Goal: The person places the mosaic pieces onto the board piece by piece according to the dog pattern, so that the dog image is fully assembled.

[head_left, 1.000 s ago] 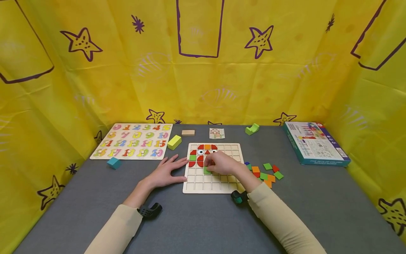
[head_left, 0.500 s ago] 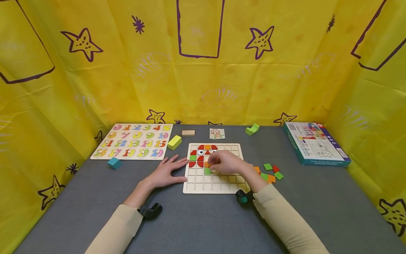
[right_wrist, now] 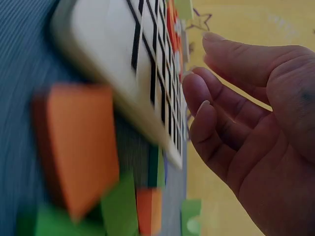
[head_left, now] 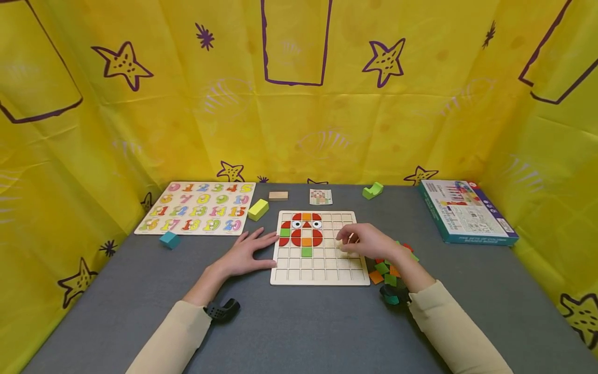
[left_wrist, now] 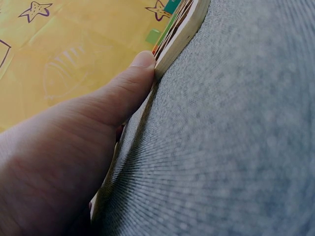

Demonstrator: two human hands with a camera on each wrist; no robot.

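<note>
A square wooden grid board (head_left: 343, 267) lies on the table with a pattern of tiles in its upper left part. Red curved pieces surround two eye tiles (head_left: 296, 225). An orange tile (head_left: 306, 242) sits directly above a green tile (head_left: 306, 252) in the third column. My left hand (head_left: 244, 254) rests spread at the board's left edge; in the left wrist view its thumb (left_wrist: 133, 83) touches that edge. Above the board's right side hovers my right hand (head_left: 371, 241), fingers loosely bent. The right wrist view shows nothing between its fingertips (right_wrist: 194, 88).
Loose orange, green and red tiles (head_left: 382, 268) lie right of the board, partly under my right forearm. Behind the board are a picture card (head_left: 320, 197), a beige block (head_left: 278, 196) and a green curved block (head_left: 372, 190). A number puzzle (head_left: 201, 201) and a box (head_left: 467, 210) flank them.
My right hand has let go of the orange tile, which now sits above the green one, and moved right toward the loose tiles. The left hand has stayed in place.
</note>
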